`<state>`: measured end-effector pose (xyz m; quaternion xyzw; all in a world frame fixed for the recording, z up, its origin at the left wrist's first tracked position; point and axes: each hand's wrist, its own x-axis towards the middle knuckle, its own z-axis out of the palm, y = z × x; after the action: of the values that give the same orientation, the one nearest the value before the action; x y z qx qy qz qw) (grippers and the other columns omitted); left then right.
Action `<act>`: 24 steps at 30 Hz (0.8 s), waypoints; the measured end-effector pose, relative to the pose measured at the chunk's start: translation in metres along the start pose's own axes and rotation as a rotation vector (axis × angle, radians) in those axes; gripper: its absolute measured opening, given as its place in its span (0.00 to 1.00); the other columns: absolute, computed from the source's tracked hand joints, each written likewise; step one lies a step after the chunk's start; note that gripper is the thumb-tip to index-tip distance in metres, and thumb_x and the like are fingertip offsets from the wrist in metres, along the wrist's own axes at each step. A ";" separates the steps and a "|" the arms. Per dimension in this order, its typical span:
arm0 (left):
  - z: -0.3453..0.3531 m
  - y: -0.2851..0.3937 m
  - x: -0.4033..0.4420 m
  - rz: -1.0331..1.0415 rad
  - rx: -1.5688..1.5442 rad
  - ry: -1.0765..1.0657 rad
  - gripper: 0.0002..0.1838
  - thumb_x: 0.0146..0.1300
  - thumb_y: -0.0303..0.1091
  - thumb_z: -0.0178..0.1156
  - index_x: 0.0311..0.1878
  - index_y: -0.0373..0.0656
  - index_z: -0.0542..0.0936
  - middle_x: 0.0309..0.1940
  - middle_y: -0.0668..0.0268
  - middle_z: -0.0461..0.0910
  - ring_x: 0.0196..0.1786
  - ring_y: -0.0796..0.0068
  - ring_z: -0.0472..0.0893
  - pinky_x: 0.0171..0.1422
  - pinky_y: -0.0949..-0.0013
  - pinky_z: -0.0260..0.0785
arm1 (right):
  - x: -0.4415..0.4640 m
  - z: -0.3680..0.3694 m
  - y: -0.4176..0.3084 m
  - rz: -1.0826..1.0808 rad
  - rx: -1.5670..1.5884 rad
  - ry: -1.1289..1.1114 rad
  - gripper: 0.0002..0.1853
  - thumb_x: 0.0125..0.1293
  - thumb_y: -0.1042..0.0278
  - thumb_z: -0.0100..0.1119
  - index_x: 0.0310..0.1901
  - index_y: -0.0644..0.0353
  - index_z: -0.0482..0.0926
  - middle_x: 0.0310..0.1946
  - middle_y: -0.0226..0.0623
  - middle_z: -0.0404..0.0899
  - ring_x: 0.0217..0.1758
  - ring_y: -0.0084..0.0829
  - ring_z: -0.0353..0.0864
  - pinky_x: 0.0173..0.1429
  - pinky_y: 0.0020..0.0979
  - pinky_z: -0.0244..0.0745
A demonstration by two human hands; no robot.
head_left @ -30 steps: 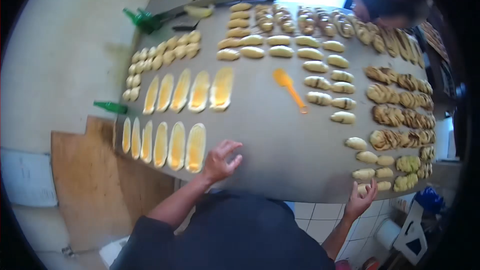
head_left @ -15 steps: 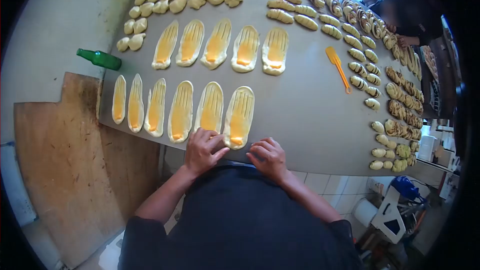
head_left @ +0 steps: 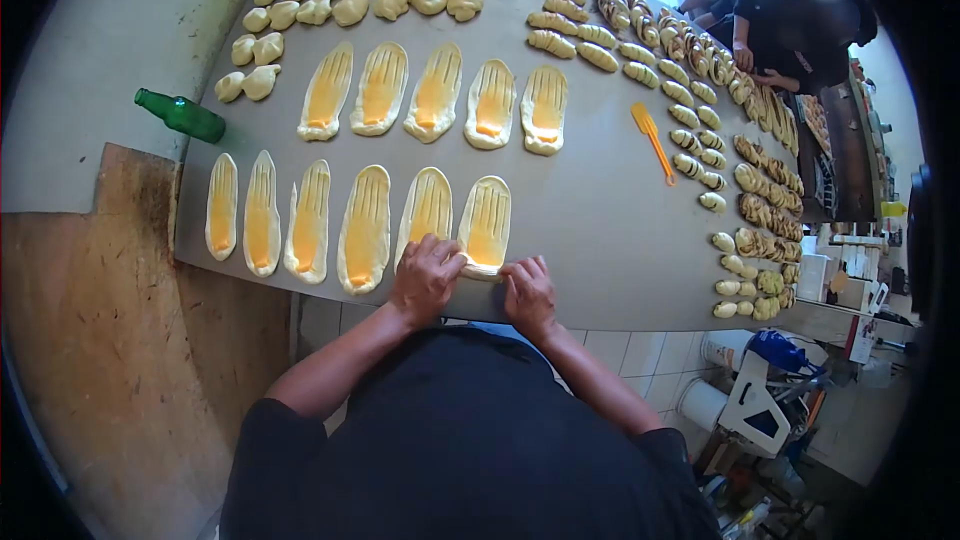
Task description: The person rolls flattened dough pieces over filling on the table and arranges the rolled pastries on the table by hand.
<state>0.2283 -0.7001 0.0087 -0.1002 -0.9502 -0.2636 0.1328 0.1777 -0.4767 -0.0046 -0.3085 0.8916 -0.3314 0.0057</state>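
Note:
A flat oval of dough with slits in its far end and yellow filling lies at the table's near edge. Its near end is folded over in a narrow roll. At the left end of that roll, my left hand pinches the dough, fingers curled. My right hand grips the opposite corner between thumb and fingers. Just left of it lies another slit dough oval, partly covered by my left hand. More filled dough ovals continue leftward, with a second row behind.
Plain dough lumps sit at the back left, near a green bottle lying at the table edge. An orange spatula lies right of centre. Shaped rolls line the right side. Another person works at the far right.
Both hands have closed in on the near end of the dough oval, which is now folded over the filling there. The whole view has shifted slightly.

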 end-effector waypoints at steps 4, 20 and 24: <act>-0.008 0.006 -0.003 0.001 -0.021 0.037 0.10 0.59 0.36 0.69 0.43 0.48 0.85 0.35 0.67 0.82 0.44 0.64 0.79 0.50 0.58 0.66 | 0.005 -0.006 -0.023 -0.069 -0.116 0.121 0.08 0.59 0.73 0.68 0.41 0.58 0.82 0.35 0.43 0.79 0.45 0.45 0.79 0.49 0.43 0.75; 0.006 -0.021 0.026 -0.121 0.012 -0.098 0.15 0.62 0.37 0.68 0.51 0.47 0.85 0.45 0.66 0.81 0.51 0.64 0.79 0.55 0.58 0.66 | 0.036 0.006 0.035 0.044 0.126 0.044 0.11 0.61 0.67 0.71 0.45 0.56 0.84 0.38 0.38 0.81 0.45 0.44 0.79 0.49 0.44 0.75; -0.005 -0.011 0.038 -0.060 0.093 -0.053 0.15 0.61 0.39 0.70 0.51 0.48 0.85 0.40 0.67 0.82 0.47 0.65 0.80 0.52 0.58 0.65 | 0.041 -0.002 0.027 -0.053 -0.041 0.097 0.13 0.60 0.65 0.74 0.45 0.57 0.85 0.35 0.38 0.82 0.41 0.42 0.80 0.48 0.44 0.75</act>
<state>0.1906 -0.7073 0.0187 -0.0722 -0.9672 -0.2201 0.1039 0.1286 -0.4822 -0.0113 -0.3156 0.8889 -0.3279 -0.0524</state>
